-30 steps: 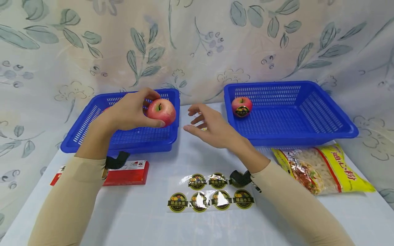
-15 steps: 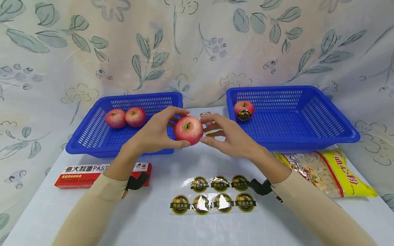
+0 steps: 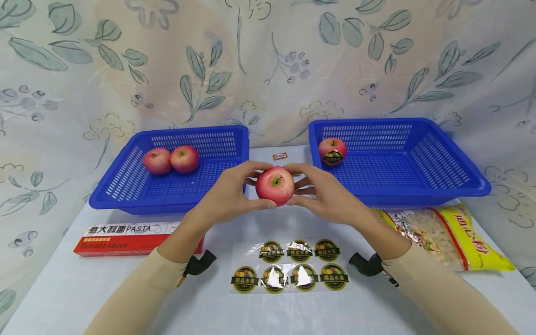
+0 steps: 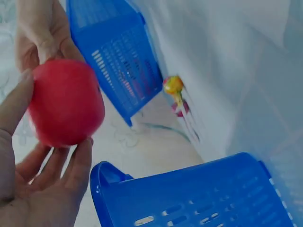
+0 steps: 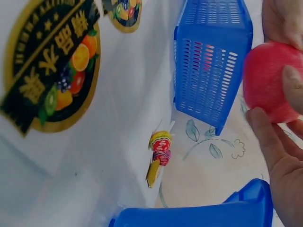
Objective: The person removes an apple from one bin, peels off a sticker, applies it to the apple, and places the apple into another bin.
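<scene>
In the head view, a red apple (image 3: pixel 275 187) is held in mid-air over the table between two hands. My left hand (image 3: pixel 230 194) grips it from the left, thumb in front and fingers behind. From the right, my right hand (image 3: pixel 324 196) closes its thumb and curled fingers on the other side. The wrist views show the same apple (image 4: pixel 66 101) between the hands, its skin bare of any label there. Below lies a clear sheet (image 3: pixel 244 252) of round black-and-gold fruit stickers.
A blue basket (image 3: pixel 138 205) on the left holds two apples (image 3: pixel 184 159). In the right blue basket (image 3: pixel 402 192) sits one stickered apple (image 3: pixel 332 151). A red pasta box (image 3: pixel 121 243), a yellow food bag (image 3: pixel 445 235), lollipops (image 5: pixel 161 142) and a small orange packet (image 3: pixel 279 156) lie around.
My left hand has brought the apple rightward from over the left basket to the middle. My right hand has come onto it, and both have lowered slightly and moved right.
</scene>
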Motion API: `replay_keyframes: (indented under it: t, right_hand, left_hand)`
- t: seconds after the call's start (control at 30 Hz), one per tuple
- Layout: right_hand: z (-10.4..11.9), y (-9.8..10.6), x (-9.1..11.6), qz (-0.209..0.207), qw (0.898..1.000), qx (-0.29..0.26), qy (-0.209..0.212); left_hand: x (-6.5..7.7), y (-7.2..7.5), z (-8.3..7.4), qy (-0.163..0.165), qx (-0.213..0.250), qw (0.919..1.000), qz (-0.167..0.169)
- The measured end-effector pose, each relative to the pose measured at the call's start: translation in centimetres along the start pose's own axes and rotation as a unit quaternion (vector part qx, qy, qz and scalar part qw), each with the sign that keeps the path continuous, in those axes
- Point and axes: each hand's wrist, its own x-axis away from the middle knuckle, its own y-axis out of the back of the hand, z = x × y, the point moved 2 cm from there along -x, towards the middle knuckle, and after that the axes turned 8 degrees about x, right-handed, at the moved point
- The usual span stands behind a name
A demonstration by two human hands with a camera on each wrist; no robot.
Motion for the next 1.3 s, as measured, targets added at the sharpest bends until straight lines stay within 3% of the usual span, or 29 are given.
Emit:
replay_keyframes:
  t: [0.2, 0.37, 0.7, 0.97, 1.1, 1.2, 1.3]
  right_hand:
    - [-0.2, -0.3, 1.6, 0.030, 0.999, 0.023, -0.006]
    - [-1.0, -1.2, 2.0, 0.040, 0.998, 0.052, 0.009]
    - [-1.9, -2.6, 2.1, 0.070, 0.992, 0.100, 0.018]
    - [-2.3, -3.4, 1.1, 0.076, 0.986, 0.146, 0.005]
    - [-2.4, -3.6, 0.9, 0.086, 0.986, 0.141, -0.013]
    - [-2.3, -3.4, 1.1, 0.096, 0.983, 0.151, -0.039]
    - [-2.2, -2.9, 1.6, 0.105, 0.976, 0.172, -0.085]
  left_hand:
    - [1.0, -1.9, 0.1, -0.025, -0.007, 0.9993, 0.028]
    - [1.5, -3.8, 0.5, -0.029, -0.028, 0.9988, 0.030]
    - [1.8, -5.3, 1.7, 0.016, -0.094, 0.9946, 0.040]
    - [1.8, -5.4, 2.9, 0.074, -0.103, 0.9901, 0.059]
    - [2.1, -5.2, 3.0, 0.130, -0.115, 0.9815, 0.080]
    - [2.7, -4.8, 2.8, 0.185, -0.143, 0.9661, 0.109]
    - [3.6, -4.5, 2.5, 0.211, -0.173, 0.9516, 0.140]
